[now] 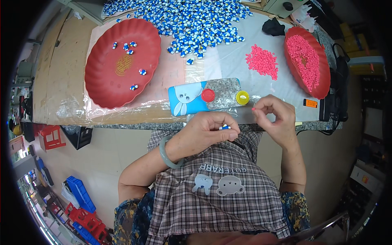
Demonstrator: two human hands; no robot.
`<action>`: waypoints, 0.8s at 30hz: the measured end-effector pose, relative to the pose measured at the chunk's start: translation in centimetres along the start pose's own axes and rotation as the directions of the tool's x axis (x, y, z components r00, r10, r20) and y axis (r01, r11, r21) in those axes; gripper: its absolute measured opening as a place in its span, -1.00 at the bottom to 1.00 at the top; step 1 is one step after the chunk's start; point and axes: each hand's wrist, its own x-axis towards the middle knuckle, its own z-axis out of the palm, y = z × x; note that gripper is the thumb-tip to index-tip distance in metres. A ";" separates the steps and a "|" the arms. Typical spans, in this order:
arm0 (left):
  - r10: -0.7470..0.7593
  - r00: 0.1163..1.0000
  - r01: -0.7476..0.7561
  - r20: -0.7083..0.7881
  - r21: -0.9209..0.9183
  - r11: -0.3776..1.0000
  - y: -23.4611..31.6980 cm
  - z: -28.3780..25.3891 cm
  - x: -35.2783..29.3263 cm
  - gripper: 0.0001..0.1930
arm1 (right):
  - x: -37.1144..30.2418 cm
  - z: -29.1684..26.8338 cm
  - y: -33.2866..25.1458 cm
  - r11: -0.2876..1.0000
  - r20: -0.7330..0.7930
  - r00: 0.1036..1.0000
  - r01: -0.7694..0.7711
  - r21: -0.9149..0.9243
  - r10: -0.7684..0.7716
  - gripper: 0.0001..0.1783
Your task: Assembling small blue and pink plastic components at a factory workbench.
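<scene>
Your left hand is pinching a blue-and-white piece; nearby, your right hand is pinching a pink bit. Beyond them, a red pot and a yellow pot are sitting before a pink heap.

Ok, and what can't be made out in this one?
All in the head view:
- Blue-and-white piece: partly hidden by the left hand holding it.
- Pink piece at the right hand: too small to tell its shape.
- Blue-and-white pile: far end cut off by the top edge.
</scene>
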 end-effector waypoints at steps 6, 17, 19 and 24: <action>0.138 0.990 -0.134 -0.030 0.096 0.986 -0.9 0.1 0.1 -0.72 | 1.1 0.2 0.8 0.986 -0.005 0.999 0.042 -0.161 -0.044 -0.90; 0.044 0.999 -0.045 -0.020 -0.071 0.996 0.2 0.0 -0.3 -0.73 | 1.8 0.3 0.3 0.944 0.045 0.991 0.130 -0.304 -0.122 -0.87; 0.055 0.998 -0.055 -0.008 -0.055 0.997 0.1 0.0 -0.3 -0.75 | 1.8 0.3 0.2 0.918 0.070 0.984 0.177 -0.356 -0.162 -0.85; 0.083 0.995 -0.082 0.051 -0.020 0.996 0.0 -0.3 -0.4 -0.69 | 1.8 0.1 0.0 0.912 0.066 0.983 0.182 -0.366 -0.170 -0.85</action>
